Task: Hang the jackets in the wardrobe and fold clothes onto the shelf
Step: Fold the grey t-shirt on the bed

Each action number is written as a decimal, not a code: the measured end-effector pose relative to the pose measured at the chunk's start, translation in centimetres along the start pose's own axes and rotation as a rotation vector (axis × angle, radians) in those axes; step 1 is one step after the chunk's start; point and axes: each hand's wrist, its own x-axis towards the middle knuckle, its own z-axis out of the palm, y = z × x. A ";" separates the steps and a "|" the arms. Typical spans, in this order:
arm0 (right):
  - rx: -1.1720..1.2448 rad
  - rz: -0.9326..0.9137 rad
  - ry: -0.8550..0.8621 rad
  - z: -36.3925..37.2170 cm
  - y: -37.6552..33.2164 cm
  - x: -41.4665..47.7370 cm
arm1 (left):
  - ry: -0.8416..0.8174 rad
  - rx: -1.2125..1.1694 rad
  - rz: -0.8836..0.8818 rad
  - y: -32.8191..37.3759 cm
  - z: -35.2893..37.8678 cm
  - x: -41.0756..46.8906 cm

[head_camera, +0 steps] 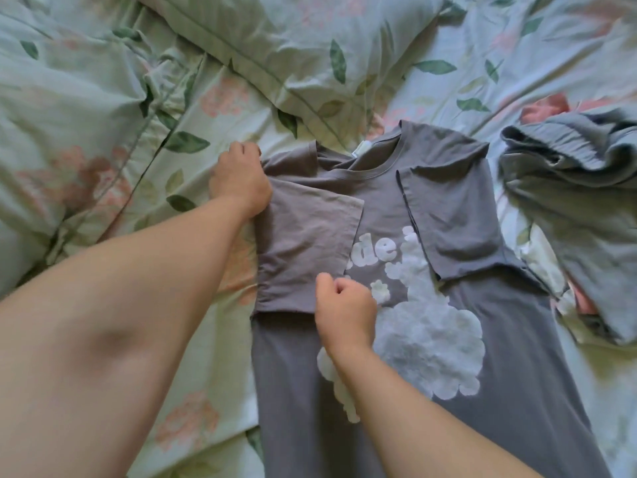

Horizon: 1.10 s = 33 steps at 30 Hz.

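Observation:
A grey T-shirt [482,339] with a white puffy print lies face up on the bed, collar at the far end. Both sleeves are folded inward over the chest. My left hand [239,177] grips the shirt's left shoulder fold, fingers curled round the cloth edge. My right hand [344,310] pinches the lower edge of the folded left sleeve, just beside the print.
A crumpled grey-blue garment [579,201] lies on the bed to the right of the shirt, with pink cloth [544,106] under it. A floral pillow [275,46] sits beyond the collar. The floral bedsheet [86,132] spreads to the left.

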 end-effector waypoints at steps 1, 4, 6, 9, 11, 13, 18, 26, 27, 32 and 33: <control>-0.004 -0.028 0.060 -1.9 -0.2 1.6 | -0.004 0.022 -0.007 0.4 0.0 -0.1; -0.056 -0.130 0.205 -7.1 -0.7 7.9 | -0.027 -0.039 -0.133 1.7 0.2 0.2; -0.142 -0.230 0.252 -10.0 -1.0 12.3 | -0.031 -0.111 -0.259 2.2 0.2 0.6; -0.291 -0.394 0.275 -13.1 -2.2 17.8 | -0.023 -0.030 -0.296 2.5 -0.1 1.2; -0.437 -0.516 0.311 -14.3 -3.3 20.8 | -0.024 0.041 -0.206 2.7 -0.1 1.4; -0.559 -0.608 0.332 -14.9 -4.6 23.0 | -0.018 0.030 -0.082 3.2 0.0 1.9; -0.675 -0.686 0.250 -14.0 -8.4 27.0 | -0.023 -0.042 0.081 5.4 0.8 3.8; -0.763 -0.528 0.217 -11.7 -10.5 30.1 | -0.015 -0.313 -0.079 5.6 2.2 4.9; -0.764 -0.532 0.220 -11.8 -10.4 30.2 | 0.004 -0.366 -0.108 5.6 2.1 5.0; -0.642 -0.631 0.241 -13.1 -11.3 31.0 | 0.072 -0.421 -0.179 5.7 1.8 5.6; -0.593 -0.648 0.219 -13.2 -11.4 31.2 | 0.076 -0.390 -0.172 5.8 2.0 5.7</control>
